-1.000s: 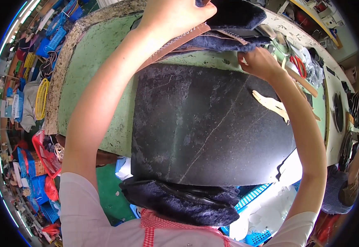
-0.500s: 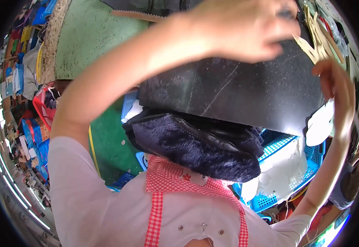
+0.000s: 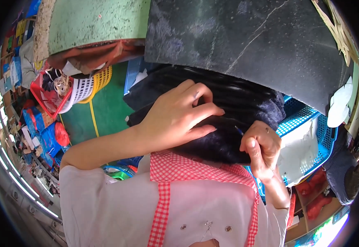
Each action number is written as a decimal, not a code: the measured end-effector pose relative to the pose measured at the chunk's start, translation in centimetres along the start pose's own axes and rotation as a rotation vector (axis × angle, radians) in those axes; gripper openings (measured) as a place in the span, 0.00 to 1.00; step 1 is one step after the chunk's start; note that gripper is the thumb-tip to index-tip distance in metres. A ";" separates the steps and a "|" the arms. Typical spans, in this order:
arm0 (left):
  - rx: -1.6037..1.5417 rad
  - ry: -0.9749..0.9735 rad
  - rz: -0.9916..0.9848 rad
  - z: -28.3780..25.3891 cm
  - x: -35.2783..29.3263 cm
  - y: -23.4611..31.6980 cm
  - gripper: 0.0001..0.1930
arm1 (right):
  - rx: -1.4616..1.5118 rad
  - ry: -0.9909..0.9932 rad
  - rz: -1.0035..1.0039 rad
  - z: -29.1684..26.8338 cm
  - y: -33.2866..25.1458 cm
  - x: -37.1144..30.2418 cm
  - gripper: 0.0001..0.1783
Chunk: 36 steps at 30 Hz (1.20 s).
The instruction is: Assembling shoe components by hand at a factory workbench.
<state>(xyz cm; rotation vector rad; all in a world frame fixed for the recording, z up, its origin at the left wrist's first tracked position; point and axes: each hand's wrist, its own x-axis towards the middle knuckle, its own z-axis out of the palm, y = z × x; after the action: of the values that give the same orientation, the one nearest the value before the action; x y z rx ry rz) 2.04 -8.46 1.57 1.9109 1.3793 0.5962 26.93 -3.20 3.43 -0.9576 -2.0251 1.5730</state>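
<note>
A stack of black, glossy material with dark navy plush (image 3: 270,108) lies across my lap, partly under the table's near edge. Over its middle is my left hand (image 3: 177,113), palm down, fingers bent and spread apart; I cannot tell whether the fingertips touch the material. To its right, my right hand (image 3: 264,148) is closed around a thin, dark pen-like tool (image 3: 238,130). Only the tool's tip shows, pointing up and left over the material. The rest of it is hidden in the fist.
The scratched black table slab (image 3: 245,45) rises just beyond. A green worktop (image 3: 101,22) adjoins it on the left. White pieces fill a blue basket (image 3: 327,142) at right. Red (image 3: 52,105) and white (image 3: 82,92) baskets stand at left. Pale strips (image 3: 338,31) lie at far right.
Both hands have come down from above the slab to the dark material. A thin tool now shows in the right hand. The view has shifted, and the material's black side now shows more.
</note>
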 end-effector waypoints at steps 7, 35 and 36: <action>0.040 0.037 0.032 1.0 -0.3 -0.8 0.19 | -0.212 -0.049 -0.018 1.3 0.4 0.7 0.11; -0.025 0.050 -0.019 0.5 -3.5 0.6 0.18 | 0.046 0.059 0.341 1.4 -0.1 3.1 0.16; -0.077 0.018 0.018 0.5 -3.6 0.4 0.16 | 0.044 0.017 0.328 1.2 0.1 3.1 0.16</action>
<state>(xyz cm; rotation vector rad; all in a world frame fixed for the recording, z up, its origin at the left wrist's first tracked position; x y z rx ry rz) 1.47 -12.09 1.69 1.8627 1.3326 0.6668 24.03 -1.76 2.72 -1.3346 -1.8843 1.7560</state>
